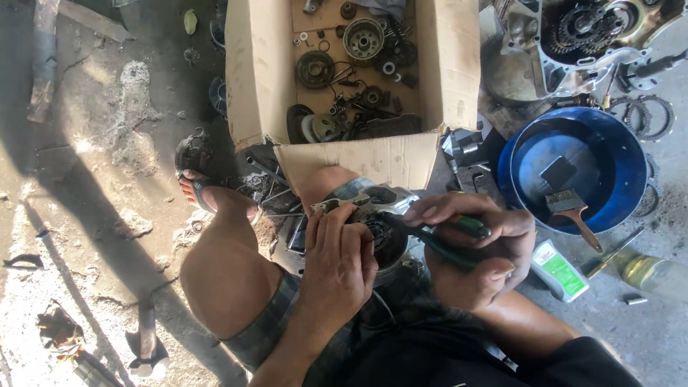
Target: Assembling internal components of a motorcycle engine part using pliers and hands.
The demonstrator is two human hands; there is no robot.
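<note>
A person squats on a rough concrete floor (100, 143) with a metal engine part (373, 215), grey and dark with a round opening, resting between the knees just below the near flap of a cardboard box (358, 159). The left hand (337, 261) lies over the near side of the engine part, its fingers curled narrow and pressed onto the casting, gripping it. The right hand (476, 251) is closed around a pair of green-handled pliers (437, 242), fingers wrapped tight on the handles; the dark nose of the tool points left into the round opening, touching the part, though what it bites on cannot be told. The box stands open just beyond the hands, plain brown with no visible marking, its flaps spread left and right, and holds loose gears, a round clutch hub (363, 39), bearings and small springs. To the right sits a round blue basin (573, 168) with dark liquid, and a wooden-handled paintbrush (573, 211) leans over its near rim. Near the right hand, on the floor, lies a small white bottle with a green label (560, 270), rectangular and tilted on its side; further right lies a clear bottle of yellowish liquid (656, 276). An open engine case with a chain and sprocket (588, 32) stands at the upper right. A foot in a sandal (204, 193) is planted left of the box.
</note>
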